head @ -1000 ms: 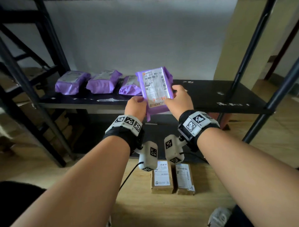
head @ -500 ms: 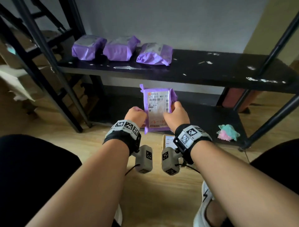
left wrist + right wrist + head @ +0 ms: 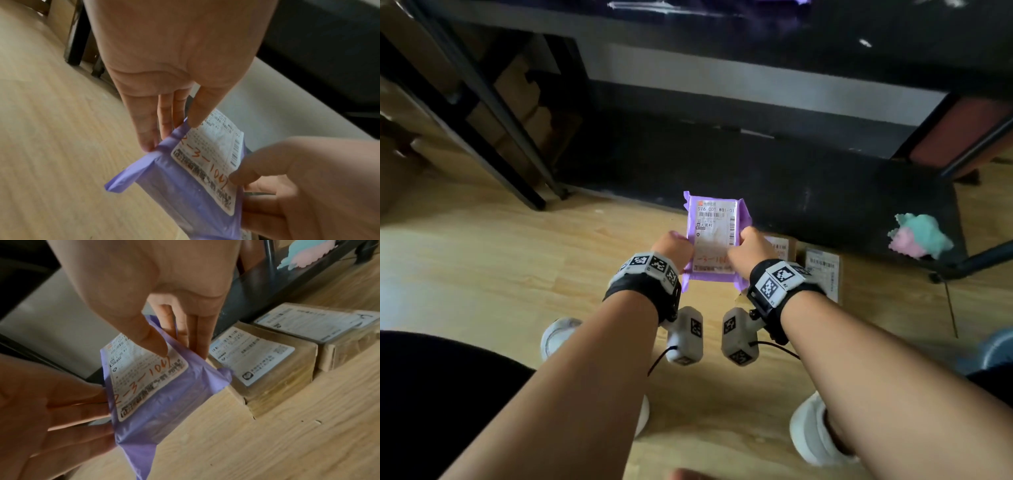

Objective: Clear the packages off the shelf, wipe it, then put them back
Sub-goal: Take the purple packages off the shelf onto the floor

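A purple package (image 3: 714,233) with a white shipping label and orange handwriting hangs low over the wooden floor, just in front of the bottom shelf (image 3: 774,178). My left hand (image 3: 675,247) pinches its left edge, thumb on the label side and fingers behind. On the opposite edge my right hand (image 3: 748,251) grips it the same way. The wrist views show the purple package (image 3: 191,175) (image 3: 152,386) tilted, its lower end close to the floor. The upper shelf (image 3: 722,20) is only a dark strip at the top.
Two brown cardboard parcels (image 3: 822,270) (image 3: 261,363) with white labels lie on the floor right of the package. A pink and teal cloth (image 3: 917,236) sits on the bottom shelf at the right. Black shelf legs (image 3: 493,137) stand at left. My white shoes (image 3: 815,431) are below.
Both hands have carried the purple package down from shelf height to just above the floor. My head has tilted down, so the packages on the upper shelf have left the view.
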